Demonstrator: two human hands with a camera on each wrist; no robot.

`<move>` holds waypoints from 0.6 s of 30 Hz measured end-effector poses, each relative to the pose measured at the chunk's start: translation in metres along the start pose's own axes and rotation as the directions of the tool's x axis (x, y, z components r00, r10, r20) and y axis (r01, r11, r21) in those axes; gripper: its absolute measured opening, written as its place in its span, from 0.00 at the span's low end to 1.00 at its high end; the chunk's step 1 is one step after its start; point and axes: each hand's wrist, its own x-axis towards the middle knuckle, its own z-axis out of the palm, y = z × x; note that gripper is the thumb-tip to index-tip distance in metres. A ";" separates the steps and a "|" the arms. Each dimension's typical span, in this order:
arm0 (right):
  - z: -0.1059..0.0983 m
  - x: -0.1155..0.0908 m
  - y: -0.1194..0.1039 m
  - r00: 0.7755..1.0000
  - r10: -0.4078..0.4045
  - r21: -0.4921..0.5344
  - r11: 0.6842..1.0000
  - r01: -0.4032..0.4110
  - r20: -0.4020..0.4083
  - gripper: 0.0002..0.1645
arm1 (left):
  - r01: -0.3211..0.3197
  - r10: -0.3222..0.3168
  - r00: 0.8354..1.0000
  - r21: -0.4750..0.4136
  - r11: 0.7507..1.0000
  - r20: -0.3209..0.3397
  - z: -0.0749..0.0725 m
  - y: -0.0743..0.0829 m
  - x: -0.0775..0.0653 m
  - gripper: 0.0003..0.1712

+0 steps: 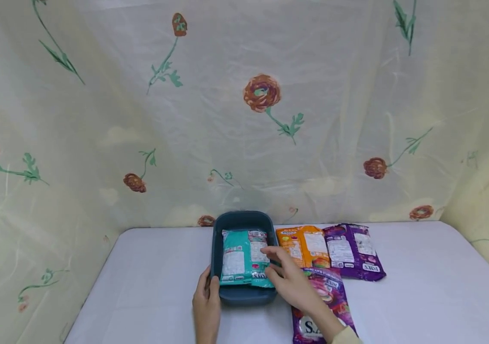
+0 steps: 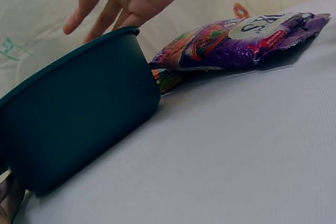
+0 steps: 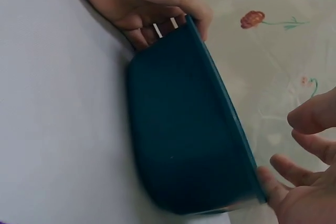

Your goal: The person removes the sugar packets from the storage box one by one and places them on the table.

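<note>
A dark teal plastic basin (image 1: 248, 296) stands on the white table, and a turquoise snack packet (image 1: 233, 263) lies inside it. At the basin's near left side, my left hand (image 1: 207, 306) grips the wall, thumb at the rim and fingers along the outside. My right hand (image 1: 289, 282) hovers over the basin's right side with its fingers spread and loosely bent, near the turquoise packet. In the right wrist view, the right hand (image 3: 310, 182) has one finger right at the basin's rim and nothing between its fingers.
Right of the basin lie an orange packet (image 1: 302, 243) and a purple packet (image 1: 352, 253). A purple-red packet (image 1: 328, 296) lies nearer, partly under my right forearm. Behind the table (image 1: 149, 286) hangs a floral curtain (image 1: 313, 157).
</note>
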 end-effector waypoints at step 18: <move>0.010 0.012 -0.010 0.996 0.030 -0.027 0.999 -0.027 0.087 0.25 | -0.022 0.022 1.000 -0.020 1.000 -0.006 0.001 0.000 -0.001 0.23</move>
